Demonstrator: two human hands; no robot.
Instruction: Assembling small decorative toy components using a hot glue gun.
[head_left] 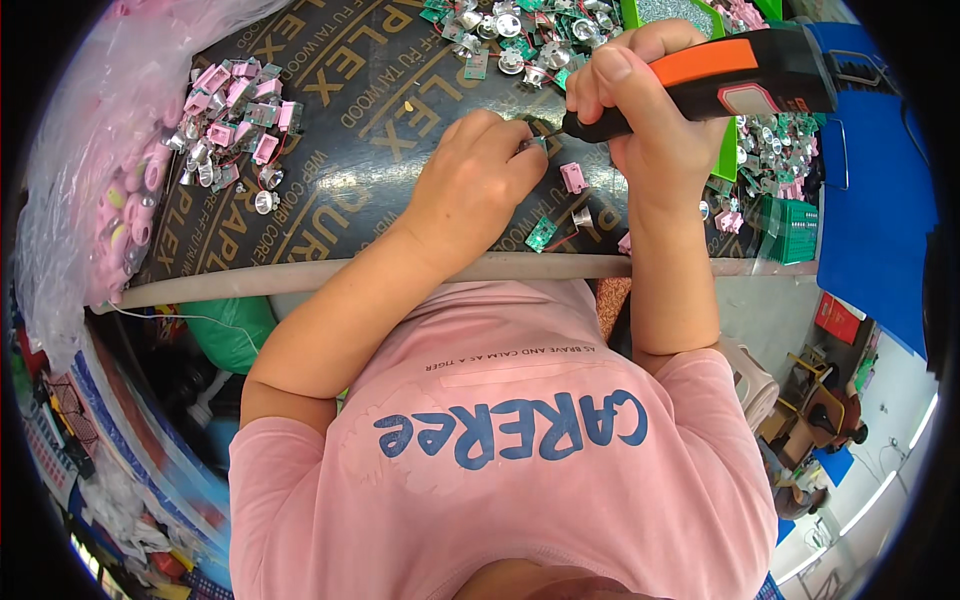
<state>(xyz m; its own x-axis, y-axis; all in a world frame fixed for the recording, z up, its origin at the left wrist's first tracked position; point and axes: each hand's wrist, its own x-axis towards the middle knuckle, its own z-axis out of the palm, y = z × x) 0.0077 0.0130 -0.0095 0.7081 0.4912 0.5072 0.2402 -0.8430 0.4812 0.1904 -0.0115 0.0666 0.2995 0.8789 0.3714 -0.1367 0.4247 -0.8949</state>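
My right hand (655, 115) is closed round a black and orange electric screwdriver (705, 68). Its thin bit points left, toward the fingertips of my left hand (465, 185). Those fingers pinch a small circuit-board part (537, 143), mostly hidden, with a bit of green and metal showing. The bit's tip meets or nearly meets this part; I cannot tell which. Just right of my left hand lies a pink plastic housing (573, 178). Nearer the table edge rest a loose green circuit board (541, 234) and a silver reflector cup (582, 217).
A pile of pink housings with boards and reflectors (235, 120) lies at left, beside a clear plastic bag (75, 130). More boards and reflectors (530, 35) are heaped at the back. A green tray (728, 150) holding small screws stands behind my right hand. Far right is a blue surface (880, 220).
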